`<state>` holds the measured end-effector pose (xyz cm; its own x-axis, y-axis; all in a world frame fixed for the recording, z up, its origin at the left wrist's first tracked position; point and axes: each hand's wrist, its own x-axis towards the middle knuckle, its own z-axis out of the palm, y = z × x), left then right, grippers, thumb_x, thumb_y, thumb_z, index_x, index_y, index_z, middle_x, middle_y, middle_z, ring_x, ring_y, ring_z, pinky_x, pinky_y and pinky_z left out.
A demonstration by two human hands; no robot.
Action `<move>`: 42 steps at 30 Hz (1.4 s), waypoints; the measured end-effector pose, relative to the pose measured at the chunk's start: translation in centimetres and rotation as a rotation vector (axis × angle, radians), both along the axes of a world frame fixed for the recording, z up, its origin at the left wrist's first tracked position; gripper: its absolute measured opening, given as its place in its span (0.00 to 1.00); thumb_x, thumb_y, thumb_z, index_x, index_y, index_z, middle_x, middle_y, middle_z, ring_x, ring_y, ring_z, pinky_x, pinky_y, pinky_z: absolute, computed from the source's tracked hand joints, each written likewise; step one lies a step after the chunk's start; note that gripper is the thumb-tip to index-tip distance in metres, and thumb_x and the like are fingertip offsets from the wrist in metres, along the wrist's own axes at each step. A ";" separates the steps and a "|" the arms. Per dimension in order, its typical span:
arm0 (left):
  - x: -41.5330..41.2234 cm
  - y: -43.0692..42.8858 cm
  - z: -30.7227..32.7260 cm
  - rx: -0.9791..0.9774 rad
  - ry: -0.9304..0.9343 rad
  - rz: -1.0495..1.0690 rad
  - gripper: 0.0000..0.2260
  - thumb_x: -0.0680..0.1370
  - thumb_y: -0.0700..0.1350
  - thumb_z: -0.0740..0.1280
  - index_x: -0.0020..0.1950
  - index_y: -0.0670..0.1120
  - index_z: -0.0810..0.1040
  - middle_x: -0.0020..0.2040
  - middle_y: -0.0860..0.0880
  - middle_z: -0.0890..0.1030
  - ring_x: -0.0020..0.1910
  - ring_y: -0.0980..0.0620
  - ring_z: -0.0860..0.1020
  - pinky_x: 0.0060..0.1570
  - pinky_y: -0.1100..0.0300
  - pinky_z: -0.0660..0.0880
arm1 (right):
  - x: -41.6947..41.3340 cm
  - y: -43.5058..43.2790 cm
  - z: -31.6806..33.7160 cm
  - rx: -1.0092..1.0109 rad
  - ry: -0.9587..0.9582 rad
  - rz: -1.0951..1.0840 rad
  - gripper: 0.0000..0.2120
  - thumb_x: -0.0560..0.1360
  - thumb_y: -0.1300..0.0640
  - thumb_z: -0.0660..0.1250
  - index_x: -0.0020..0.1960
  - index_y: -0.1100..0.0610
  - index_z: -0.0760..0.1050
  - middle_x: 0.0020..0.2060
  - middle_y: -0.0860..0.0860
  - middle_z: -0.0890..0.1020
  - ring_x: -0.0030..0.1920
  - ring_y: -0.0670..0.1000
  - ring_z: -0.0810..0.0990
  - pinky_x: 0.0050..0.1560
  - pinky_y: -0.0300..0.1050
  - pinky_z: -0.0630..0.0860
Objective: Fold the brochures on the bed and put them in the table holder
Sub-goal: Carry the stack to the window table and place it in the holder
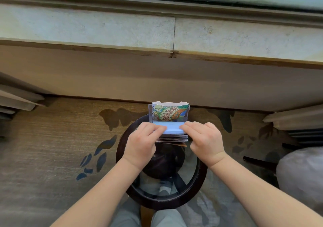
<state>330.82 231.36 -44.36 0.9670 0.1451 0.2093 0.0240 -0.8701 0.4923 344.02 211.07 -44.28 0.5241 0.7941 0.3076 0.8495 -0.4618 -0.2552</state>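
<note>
Carpet (52,139) with blue leaf shapes fills the left, and a round dark-rimmed glass table (120,150) stands on it at the middle. The left hand (141,143) is over the table's far part, its grip closed on the left end of a stack (173,130) of folded brochures, fingers curled over the pale blue top sheet. The stack lies level between both hands, just in front of the holder (150,115), its far edge touching or nearly touching the holder's front; I cannot tell which. The clear holder stands upright at the table's far edge, and one colourful brochure (169,113) stands inside it. The right hand (204,139) mirrors the left, its grip closed on the stack's right end, fingers on top. A grey mound (300,174) sits at the far right, well apart from the table
</note>
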 end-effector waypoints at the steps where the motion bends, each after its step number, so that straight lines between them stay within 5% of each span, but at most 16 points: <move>1: 0.5 0.2 0.1 0.004 -0.002 0.014 0.16 0.78 0.35 0.60 0.59 0.39 0.84 0.50 0.44 0.84 0.51 0.44 0.81 0.50 0.53 0.81 | 0.5 0.4 -0.1 -0.003 0.020 -0.001 0.19 0.67 0.72 0.68 0.54 0.56 0.84 0.50 0.49 0.86 0.45 0.53 0.84 0.35 0.46 0.69; 7: 2.9 1.4 -1.1 -0.011 0.202 0.091 0.21 0.70 0.32 0.77 0.62 0.41 0.84 0.54 0.43 0.86 0.53 0.42 0.83 0.48 0.50 0.82 | 2.7 2.6 -1.8 -0.210 0.329 -0.076 0.25 0.64 0.69 0.78 0.60 0.55 0.84 0.56 0.51 0.86 0.53 0.56 0.86 0.45 0.48 0.80; 14: 4.5 1.2 -3.0 -0.010 0.433 0.153 0.23 0.79 0.43 0.73 0.74 0.49 0.76 0.67 0.49 0.80 0.65 0.49 0.76 0.60 0.53 0.78 | 1.8 3.5 -3.6 -0.303 0.448 -0.191 0.25 0.76 0.58 0.74 0.71 0.50 0.75 0.64 0.49 0.82 0.62 0.53 0.81 0.57 0.48 0.79; 21: 4.9 0.6 -4.2 0.044 0.490 0.152 0.27 0.80 0.40 0.71 0.78 0.51 0.70 0.70 0.50 0.77 0.67 0.49 0.74 0.62 0.54 0.77 | 0.3 1.6 -5.6 -0.259 0.380 -0.137 0.26 0.76 0.66 0.71 0.73 0.55 0.75 0.67 0.55 0.79 0.62 0.58 0.81 0.54 0.50 0.82; 25: 4.2 0.0 -4.2 0.213 0.470 0.050 0.37 0.79 0.41 0.71 0.83 0.48 0.57 0.76 0.47 0.70 0.72 0.47 0.70 0.65 0.54 0.74 | -0.7 1.1 -6.3 -0.377 0.223 -0.024 0.35 0.76 0.62 0.69 0.81 0.57 0.62 0.79 0.57 0.65 0.79 0.59 0.64 0.76 0.54 0.63; 28: 2.6 -1.7 -4.9 0.335 0.503 -0.056 0.43 0.79 0.43 0.69 0.84 0.46 0.42 0.84 0.44 0.48 0.83 0.43 0.51 0.78 0.49 0.62 | -2.0 1.4 -6.4 -0.425 0.239 -0.056 0.37 0.78 0.58 0.67 0.82 0.58 0.56 0.82 0.57 0.57 0.82 0.58 0.55 0.79 0.56 0.56; 31: 2.0 -3.1 -5.7 0.348 0.572 -0.036 0.45 0.81 0.45 0.66 0.82 0.46 0.32 0.83 0.45 0.34 0.82 0.43 0.37 0.81 0.45 0.51 | -2.9 2.0 -6.5 -0.434 0.290 -0.113 0.38 0.78 0.58 0.67 0.83 0.58 0.53 0.82 0.58 0.55 0.82 0.58 0.52 0.80 0.56 0.55; 38: 2.6 -3.5 -5.9 0.373 0.597 0.007 0.46 0.81 0.49 0.66 0.80 0.47 0.29 0.83 0.45 0.33 0.82 0.44 0.36 0.81 0.45 0.50 | -2.6 2.3 -6.2 -0.505 0.364 -0.127 0.41 0.81 0.58 0.62 0.82 0.54 0.37 0.83 0.54 0.41 0.82 0.56 0.39 0.79 0.51 0.39; 42: 2.0 -3.0 -6.1 0.407 0.611 0.013 0.47 0.81 0.49 0.67 0.80 0.48 0.28 0.81 0.46 0.29 0.81 0.44 0.33 0.81 0.45 0.46 | -2.3 2.4 -6.0 -0.509 0.370 -0.145 0.43 0.81 0.58 0.62 0.82 0.51 0.33 0.81 0.53 0.33 0.82 0.56 0.34 0.79 0.52 0.40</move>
<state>332.78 228.34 -50.41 0.9273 0.1826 -0.3267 0.2019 -0.9791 0.0260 341.67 213.44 -50.29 0.6360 0.7065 -0.3104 0.6675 -0.7055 -0.2380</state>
